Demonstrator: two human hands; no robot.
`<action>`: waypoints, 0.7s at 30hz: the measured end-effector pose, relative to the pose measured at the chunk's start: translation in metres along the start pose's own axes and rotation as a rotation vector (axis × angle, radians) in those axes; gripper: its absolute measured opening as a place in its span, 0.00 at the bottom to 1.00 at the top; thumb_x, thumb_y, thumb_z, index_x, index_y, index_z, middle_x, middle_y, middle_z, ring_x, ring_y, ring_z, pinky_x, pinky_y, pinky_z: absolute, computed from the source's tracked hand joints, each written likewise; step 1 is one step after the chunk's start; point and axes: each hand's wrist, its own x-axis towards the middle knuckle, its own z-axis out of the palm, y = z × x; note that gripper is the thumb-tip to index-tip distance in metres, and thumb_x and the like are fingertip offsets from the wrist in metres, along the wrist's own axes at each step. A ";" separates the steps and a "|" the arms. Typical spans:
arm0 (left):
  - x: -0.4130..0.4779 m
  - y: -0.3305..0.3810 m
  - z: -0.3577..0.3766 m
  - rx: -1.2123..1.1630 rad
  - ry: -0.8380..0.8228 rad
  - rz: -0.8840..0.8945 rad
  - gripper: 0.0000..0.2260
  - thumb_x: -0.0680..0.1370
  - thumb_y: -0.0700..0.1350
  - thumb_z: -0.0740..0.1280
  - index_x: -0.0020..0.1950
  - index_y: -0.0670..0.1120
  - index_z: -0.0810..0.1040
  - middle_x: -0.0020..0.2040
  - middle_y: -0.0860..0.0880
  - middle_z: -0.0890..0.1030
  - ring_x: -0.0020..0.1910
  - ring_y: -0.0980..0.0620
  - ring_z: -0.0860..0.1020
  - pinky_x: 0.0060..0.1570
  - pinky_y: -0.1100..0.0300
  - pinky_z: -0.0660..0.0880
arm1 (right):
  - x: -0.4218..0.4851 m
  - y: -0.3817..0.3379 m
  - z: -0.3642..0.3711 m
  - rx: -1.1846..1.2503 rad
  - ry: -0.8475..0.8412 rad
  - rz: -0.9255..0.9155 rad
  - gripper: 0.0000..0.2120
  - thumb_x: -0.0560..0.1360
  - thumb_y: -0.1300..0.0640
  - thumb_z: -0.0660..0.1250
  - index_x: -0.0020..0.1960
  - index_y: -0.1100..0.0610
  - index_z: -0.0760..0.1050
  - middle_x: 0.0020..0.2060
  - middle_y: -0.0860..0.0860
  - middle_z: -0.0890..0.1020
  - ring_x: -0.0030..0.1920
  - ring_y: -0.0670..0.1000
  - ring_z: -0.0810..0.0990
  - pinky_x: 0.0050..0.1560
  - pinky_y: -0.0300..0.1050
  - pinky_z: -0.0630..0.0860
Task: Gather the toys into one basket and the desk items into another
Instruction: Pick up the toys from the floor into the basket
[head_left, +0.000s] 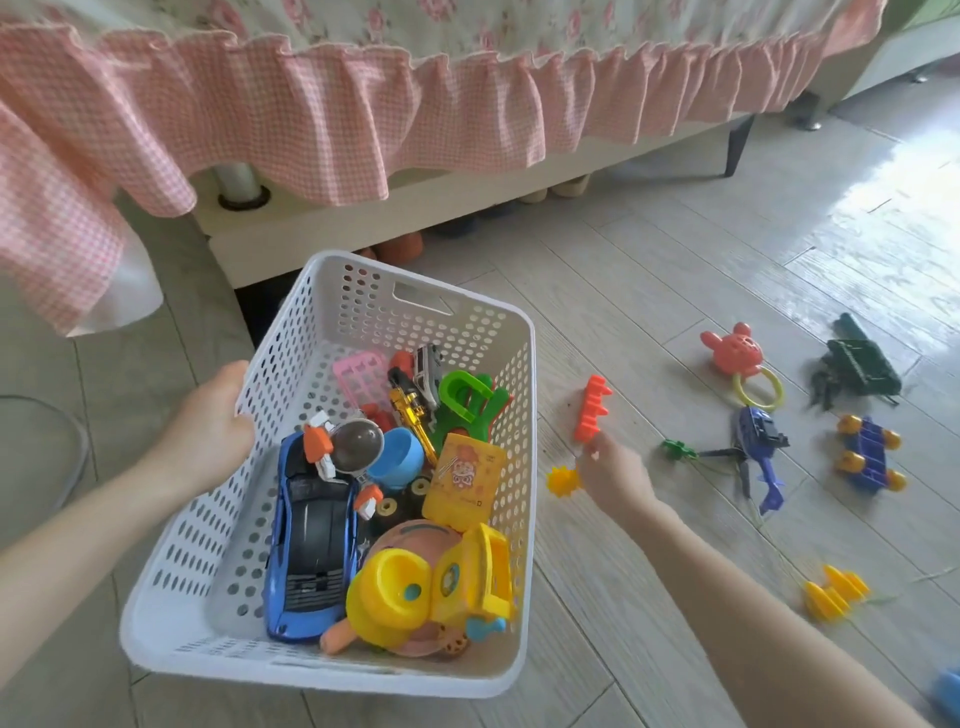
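Here the left hand (208, 431) grips the left rim of the white basket (208, 525), fingers curled over the edge. The right hand (615, 473) reaches just beside the basket's right wall, its fingers pinching an orange toothed piece (592, 408) above the floor (649, 291). Print on the yellow card (465, 480) in the basket is unreadable. A blue helicopter (758, 441) lies on open floor to the right.

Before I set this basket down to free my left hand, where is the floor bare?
Bare planks lie between the bed base and the rattle, beyond the far corner of the white basket. More lie left of it, by the left hand. Right of the right hand it is crowded: helicopter, green tank, blue wheeled cart, yellow pieces.
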 end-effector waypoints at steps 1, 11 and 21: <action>0.000 0.001 0.000 -0.002 -0.003 -0.001 0.21 0.76 0.27 0.54 0.69 0.37 0.64 0.66 0.37 0.71 0.65 0.39 0.69 0.60 0.49 0.66 | 0.010 -0.003 -0.006 -0.075 0.008 -0.044 0.11 0.76 0.61 0.57 0.55 0.61 0.72 0.51 0.60 0.78 0.54 0.61 0.74 0.47 0.46 0.69; 0.000 0.000 0.001 -0.018 0.003 -0.007 0.21 0.77 0.29 0.53 0.69 0.40 0.65 0.67 0.40 0.71 0.65 0.43 0.70 0.58 0.56 0.66 | 0.059 0.000 0.008 -0.069 -0.107 -0.005 0.11 0.76 0.62 0.57 0.52 0.60 0.76 0.38 0.56 0.75 0.38 0.56 0.75 0.40 0.45 0.74; 0.003 -0.005 -0.001 -0.033 -0.005 -0.051 0.23 0.77 0.31 0.57 0.71 0.44 0.64 0.66 0.41 0.73 0.63 0.42 0.72 0.55 0.50 0.70 | 0.018 -0.047 -0.071 0.335 0.288 -0.226 0.13 0.75 0.60 0.59 0.57 0.55 0.76 0.47 0.57 0.78 0.31 0.56 0.78 0.31 0.37 0.76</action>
